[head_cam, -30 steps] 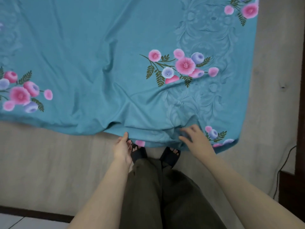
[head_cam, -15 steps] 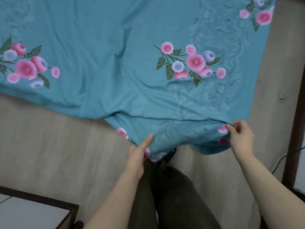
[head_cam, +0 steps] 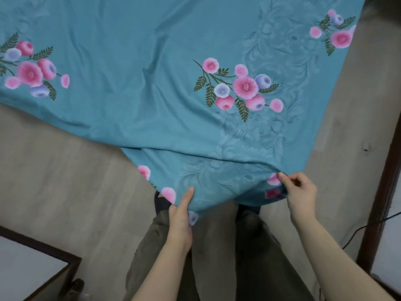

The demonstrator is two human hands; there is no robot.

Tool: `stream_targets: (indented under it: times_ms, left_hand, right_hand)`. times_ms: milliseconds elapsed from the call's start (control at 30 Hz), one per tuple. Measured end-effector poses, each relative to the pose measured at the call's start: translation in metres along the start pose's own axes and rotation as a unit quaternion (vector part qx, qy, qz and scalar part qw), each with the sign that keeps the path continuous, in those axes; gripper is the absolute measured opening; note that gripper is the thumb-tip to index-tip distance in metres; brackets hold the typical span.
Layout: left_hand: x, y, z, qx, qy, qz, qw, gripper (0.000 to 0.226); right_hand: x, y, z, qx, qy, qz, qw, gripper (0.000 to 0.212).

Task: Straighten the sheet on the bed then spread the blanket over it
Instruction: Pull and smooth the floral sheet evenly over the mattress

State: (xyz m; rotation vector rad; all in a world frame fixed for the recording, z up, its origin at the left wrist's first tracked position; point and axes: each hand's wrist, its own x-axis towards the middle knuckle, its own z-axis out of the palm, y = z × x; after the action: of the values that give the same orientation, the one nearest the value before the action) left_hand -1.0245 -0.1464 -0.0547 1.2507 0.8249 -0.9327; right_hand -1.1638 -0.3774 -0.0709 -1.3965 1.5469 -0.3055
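A teal sheet (head_cam: 156, 61) printed with pink and purple flowers lies across the beige mattress (head_cam: 54, 174) and fills the upper part of the view. Its near corner is folded back and lifted off the mattress. My left hand (head_cam: 181, 216) grips the folded near edge, thumb on top of the cloth. My right hand (head_cam: 300, 192) pinches the sheet's edge at the right, by a pink flower. Creases run through the sheet's middle. No blanket is in view.
Bare mattress shows at the left and along the right side. A dark wooden bed frame (head_cam: 386, 181) runs down the right edge, with a black cable (head_cam: 355, 231) beside it. Another dark frame corner (head_cam: 65, 261) sits at lower left. My legs stand below the sheet.
Both hands have taken hold of the sheet's near edge and moved apart, the right hand going right. The folded corner has been drawn toward me and lifted, and the view has shifted closer.
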Motion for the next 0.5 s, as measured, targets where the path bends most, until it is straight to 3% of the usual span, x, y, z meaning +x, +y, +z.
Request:
stream_targets:
  times_ms: [67,200,300,400,500]
  left_hand:
    - [-0.002,-0.007,0.001,0.019,-0.027,0.007,0.999,0.052]
    - [-0.015,-0.039,0.023,0.015,-0.039,-0.027,0.999,0.06]
    - [-0.018,-0.052,0.028,-0.036,0.021,-0.043,0.998,0.048]
    - [-0.025,-0.06,0.027,-0.117,0.011,-0.064,0.991,0.036]
    - [-0.032,-0.068,0.023,-0.15,-0.001,-0.032,0.988,0.042]
  right_hand:
    - [0.0,-0.007,-0.005,0.01,-0.027,-0.018,0.999,0.018]
    - [0.015,-0.035,-0.036,0.003,-0.13,-0.062,0.99,0.017]
    - [0.025,-0.052,-0.049,-0.017,-0.223,-0.074,0.972,0.023]
    - [0.033,-0.065,-0.054,-0.03,-0.29,-0.073,0.954,0.023]
    - [0.033,-0.072,-0.053,-0.016,-0.317,-0.007,0.948,0.02]
